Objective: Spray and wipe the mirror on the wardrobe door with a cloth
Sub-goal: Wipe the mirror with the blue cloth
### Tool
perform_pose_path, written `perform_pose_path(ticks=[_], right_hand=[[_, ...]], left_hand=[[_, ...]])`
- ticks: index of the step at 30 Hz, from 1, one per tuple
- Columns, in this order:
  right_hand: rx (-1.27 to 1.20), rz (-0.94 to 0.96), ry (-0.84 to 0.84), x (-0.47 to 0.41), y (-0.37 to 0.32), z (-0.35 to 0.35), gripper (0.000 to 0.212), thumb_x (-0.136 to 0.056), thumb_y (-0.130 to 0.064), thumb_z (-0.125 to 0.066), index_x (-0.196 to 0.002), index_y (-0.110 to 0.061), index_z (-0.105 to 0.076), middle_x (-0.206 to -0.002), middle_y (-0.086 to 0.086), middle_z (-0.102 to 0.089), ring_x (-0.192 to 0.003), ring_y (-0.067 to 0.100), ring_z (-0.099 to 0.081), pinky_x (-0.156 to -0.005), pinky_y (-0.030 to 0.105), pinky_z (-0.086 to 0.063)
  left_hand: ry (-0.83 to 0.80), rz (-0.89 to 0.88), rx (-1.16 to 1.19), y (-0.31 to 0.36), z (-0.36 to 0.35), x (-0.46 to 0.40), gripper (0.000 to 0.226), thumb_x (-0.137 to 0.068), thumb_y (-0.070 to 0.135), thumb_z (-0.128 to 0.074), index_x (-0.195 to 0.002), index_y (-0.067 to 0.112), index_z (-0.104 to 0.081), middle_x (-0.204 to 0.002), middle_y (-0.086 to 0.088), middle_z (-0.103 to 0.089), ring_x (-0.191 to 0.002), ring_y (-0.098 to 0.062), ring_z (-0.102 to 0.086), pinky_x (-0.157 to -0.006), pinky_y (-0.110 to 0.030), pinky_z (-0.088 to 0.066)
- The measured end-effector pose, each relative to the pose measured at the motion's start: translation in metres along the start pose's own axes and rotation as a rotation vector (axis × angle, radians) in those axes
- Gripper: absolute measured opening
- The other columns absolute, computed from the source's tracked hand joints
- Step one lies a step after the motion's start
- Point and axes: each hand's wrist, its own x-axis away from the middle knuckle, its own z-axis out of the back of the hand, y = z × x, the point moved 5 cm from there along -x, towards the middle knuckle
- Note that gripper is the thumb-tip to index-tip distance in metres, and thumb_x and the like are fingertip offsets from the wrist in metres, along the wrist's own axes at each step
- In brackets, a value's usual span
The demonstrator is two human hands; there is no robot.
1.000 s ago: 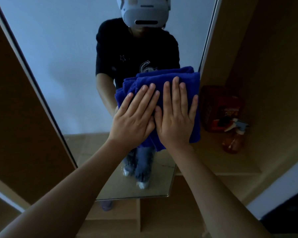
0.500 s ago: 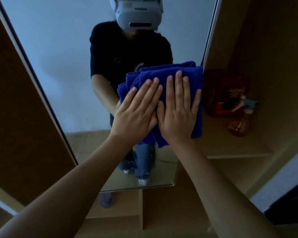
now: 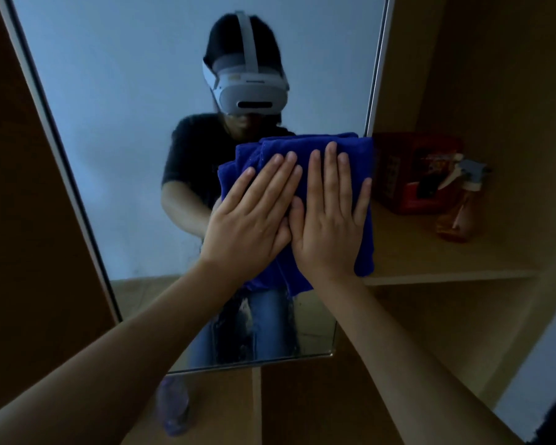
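Observation:
A folded blue cloth (image 3: 360, 162) lies flat against the wardrobe door mirror (image 3: 126, 123), close to the mirror's right edge. My left hand (image 3: 251, 220) and my right hand (image 3: 329, 220) press on the cloth side by side, fingers straight and pointing up. The cloth's lower corner hangs below my wrists. The mirror reflects a person in a dark shirt wearing a white headset. Wet streaks show on the glass near the mirror's bottom. An orange spray bottle (image 3: 459, 216) with a grey trigger stands on the shelf to the right.
A red box (image 3: 411, 175) sits on the wooden shelf (image 3: 446, 277) just right of the mirror, beside the spray bottle. Brown wardrobe panels flank the mirror on the left and below. A purple bottle (image 3: 174, 409) lies low under the mirror's bottom edge.
Both hands have slid the cloth up and a little to the right along the mirror's right edge. The view has tilted, so more of the reflected person shows.

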Motion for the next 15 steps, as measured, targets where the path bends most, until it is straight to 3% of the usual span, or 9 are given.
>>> perform_pose_path(ticks=[6, 15], right_hand=[[0.013, 0.032, 0.073, 0.005, 0.000, -0.001, 0.056, -0.104, -0.038, -0.021, -0.154, -0.013, -0.016, -0.161, 0.007, -0.016, -0.149, 0.019, -0.012, -0.121, 0.047, -0.005], [0.043, 0.040, 0.111, 0.012, 0.001, -0.006, 0.056, -0.103, -0.039, -0.016, -0.154, -0.015, -0.015, -0.162, 0.004, -0.013, -0.150, 0.016, -0.007, -0.121, 0.044, -0.003]], left_hand=[[0.055, 0.005, -0.041, 0.003, 0.000, 0.006, 0.058, -0.104, 0.033, -0.022, -0.153, 0.004, -0.015, -0.161, -0.012, -0.016, -0.149, -0.023, -0.013, -0.123, -0.039, -0.009], [0.121, 0.030, 0.006, 0.007, -0.002, 0.013, 0.059, -0.101, 0.032, -0.027, -0.153, 0.004, -0.023, -0.160, -0.012, -0.020, -0.149, -0.022, -0.015, -0.122, -0.039, -0.012]])
